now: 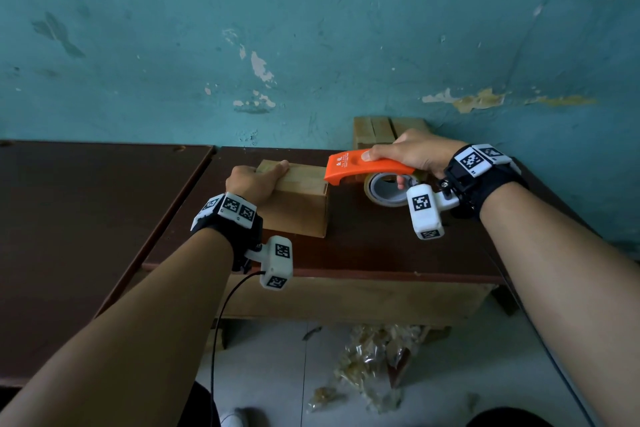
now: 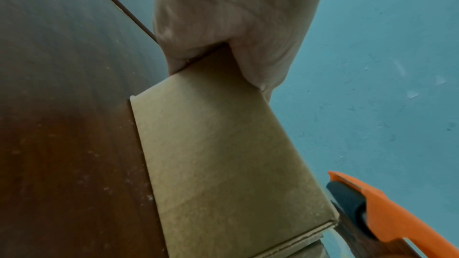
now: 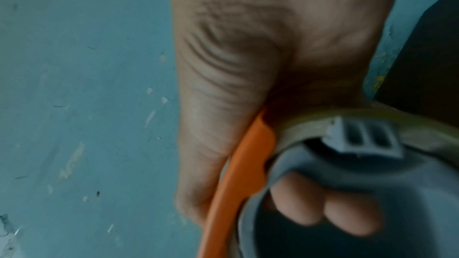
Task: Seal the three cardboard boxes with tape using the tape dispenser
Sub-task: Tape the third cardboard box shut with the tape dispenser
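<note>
A small cardboard box [image 1: 298, 208] [image 2: 223, 154] lies on the dark brown table [image 1: 381, 246]. My left hand [image 1: 254, 182] [image 2: 223, 17] grips its left end, thumb laid along the top. My right hand [image 1: 412, 152] [image 3: 248, 46] holds the orange tape dispenser [image 1: 367, 168] [image 3: 243, 164] [image 2: 387, 213], thumb on its top and fingertips [image 3: 323, 207] curled inside the core of the tape roll [image 1: 388, 191]. The dispenser's front end sits at the box's upper right edge. A second cardboard box [image 1: 377, 132] stands against the wall behind my right hand, with a strip down its top.
A second dark table [image 1: 86, 218] adjoins on the left, with a seam between them. The teal wall [image 1: 311, 28] rises right behind the tables. Crumpled clear plastic [image 1: 374, 364] lies on the floor under the table edge. A black cable [image 1: 218, 340] hangs from my left wrist.
</note>
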`<state>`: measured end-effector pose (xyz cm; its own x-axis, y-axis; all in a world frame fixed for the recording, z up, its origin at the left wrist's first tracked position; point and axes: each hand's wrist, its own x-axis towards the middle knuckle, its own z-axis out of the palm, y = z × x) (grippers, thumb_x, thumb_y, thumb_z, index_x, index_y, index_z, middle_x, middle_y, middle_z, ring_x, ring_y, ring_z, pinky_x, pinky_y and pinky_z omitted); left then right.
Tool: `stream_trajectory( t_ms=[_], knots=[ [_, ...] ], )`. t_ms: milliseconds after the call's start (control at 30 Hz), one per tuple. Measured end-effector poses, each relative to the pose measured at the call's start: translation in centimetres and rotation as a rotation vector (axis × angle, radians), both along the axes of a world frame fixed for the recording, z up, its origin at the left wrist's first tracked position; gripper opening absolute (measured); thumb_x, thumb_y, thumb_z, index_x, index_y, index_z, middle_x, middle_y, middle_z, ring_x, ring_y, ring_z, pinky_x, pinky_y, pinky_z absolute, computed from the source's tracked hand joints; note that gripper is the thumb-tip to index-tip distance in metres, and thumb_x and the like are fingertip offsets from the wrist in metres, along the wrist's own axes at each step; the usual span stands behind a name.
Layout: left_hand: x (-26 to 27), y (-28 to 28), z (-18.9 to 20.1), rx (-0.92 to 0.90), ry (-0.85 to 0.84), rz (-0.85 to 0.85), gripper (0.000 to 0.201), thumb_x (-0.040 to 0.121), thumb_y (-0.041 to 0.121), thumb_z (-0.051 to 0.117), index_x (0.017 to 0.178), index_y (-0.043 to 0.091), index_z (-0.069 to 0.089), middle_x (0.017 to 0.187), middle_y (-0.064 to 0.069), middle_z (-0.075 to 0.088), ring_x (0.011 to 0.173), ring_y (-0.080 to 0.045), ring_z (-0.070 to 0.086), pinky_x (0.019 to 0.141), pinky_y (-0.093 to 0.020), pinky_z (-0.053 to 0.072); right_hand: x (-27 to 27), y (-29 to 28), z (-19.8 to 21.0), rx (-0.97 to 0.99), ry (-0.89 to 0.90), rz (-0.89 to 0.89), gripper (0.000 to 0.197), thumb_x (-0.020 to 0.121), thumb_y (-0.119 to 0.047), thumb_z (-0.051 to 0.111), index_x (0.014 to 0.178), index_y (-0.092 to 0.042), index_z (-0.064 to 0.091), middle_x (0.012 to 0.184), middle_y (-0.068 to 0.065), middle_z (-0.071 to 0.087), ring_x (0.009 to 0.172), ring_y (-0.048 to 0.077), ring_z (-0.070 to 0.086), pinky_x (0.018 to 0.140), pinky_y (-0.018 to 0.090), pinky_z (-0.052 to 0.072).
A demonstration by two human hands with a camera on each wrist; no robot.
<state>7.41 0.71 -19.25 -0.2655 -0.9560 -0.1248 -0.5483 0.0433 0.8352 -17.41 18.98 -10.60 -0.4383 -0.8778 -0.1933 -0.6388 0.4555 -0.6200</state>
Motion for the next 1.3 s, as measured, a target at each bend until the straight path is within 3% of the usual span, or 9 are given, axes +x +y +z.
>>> stream_trajectory(
  t_ms=[167,367,567,733,867,1067,1300],
  knots=[
    [0.0,0.5,0.3,-0.017,-0.003,0.001,0.066,0.085,0.07,0.074,0.11,0.008,0.074,0.113,-0.011,0.07,0.102,-0.03,0.068,0.085,-0.036,0.054,-0.7,1.3,-0.1,-0.007,-0.026,-0.007,0.069,0.083,-0.069,0.071,0.105,-0.004,0.074,0.07,0.015,0.076,0.068,0.027,0.069,0.083,0.041,0.057],
    [0.2,0.5,0.3,-0.002,-0.008,-0.005,0.069,0.084,0.072,0.073,0.112,0.009,0.075,0.114,-0.011,0.071,0.104,-0.03,0.068,0.09,-0.038,0.055,-0.4,1.8,-0.4,-0.006,-0.018,0.01,0.066,0.088,-0.07,0.067,0.106,-0.006,0.074,0.07,0.011,0.076,0.067,0.021,0.069,0.091,0.041,0.057],
    [0.1,0.4,0.4,-0.016,-0.014,-0.008,0.068,0.085,0.071,0.073,0.11,0.009,0.075,0.112,-0.011,0.071,0.104,-0.03,0.068,0.09,-0.038,0.056,-1.5,3.0,-0.4,-0.01,-0.008,-0.035,0.065,0.086,-0.069,0.068,0.101,-0.007,0.074,0.067,0.01,0.075,0.06,0.017,0.068,0.083,0.036,0.054],
    [0.1,0.5,0.3,0.0,-0.011,-0.008,0.07,0.085,0.071,0.073,0.116,0.008,0.074,0.115,-0.013,0.071,0.108,-0.033,0.068,0.1,-0.043,0.057,-1.7,3.6,-1.1,0.008,0.004,-0.026,0.066,0.086,-0.071,0.067,0.098,-0.006,0.075,0.068,0.012,0.076,0.063,0.019,0.069,0.091,0.037,0.056],
    [0.1,0.5,0.4,0.003,-0.008,-0.008,0.071,0.085,0.071,0.073,0.116,0.008,0.074,0.116,-0.013,0.071,0.108,-0.033,0.068,0.1,-0.043,0.057,-1.7,3.4,-1.8,0.025,0.01,-0.039,0.07,0.086,-0.073,0.066,0.098,-0.005,0.076,0.07,0.013,0.077,0.059,0.018,0.067,0.083,0.036,0.057],
    [0.2,0.4,0.1,-0.001,-0.004,-0.02,0.068,0.085,0.073,0.071,0.11,0.01,0.075,0.114,-0.012,0.071,0.106,-0.032,0.068,0.1,-0.044,0.057,-1.5,3.0,-3.1,0.073,-0.032,-0.028,0.072,0.085,-0.074,0.066,0.101,-0.004,0.075,0.075,0.015,0.078,0.068,0.025,0.071,0.096,0.045,0.059],
    [0.1,0.3,0.1,-0.003,-0.008,-0.024,0.066,0.085,0.073,0.071,0.105,0.011,0.075,0.113,-0.012,0.071,0.107,-0.033,0.068,0.096,-0.041,0.056,-0.6,1.8,-4.8,0.117,-0.141,-0.084,0.069,0.087,-0.068,0.069,0.107,-0.002,0.072,0.073,0.016,0.077,0.065,0.026,0.07,0.077,0.036,0.057]
  ],
)
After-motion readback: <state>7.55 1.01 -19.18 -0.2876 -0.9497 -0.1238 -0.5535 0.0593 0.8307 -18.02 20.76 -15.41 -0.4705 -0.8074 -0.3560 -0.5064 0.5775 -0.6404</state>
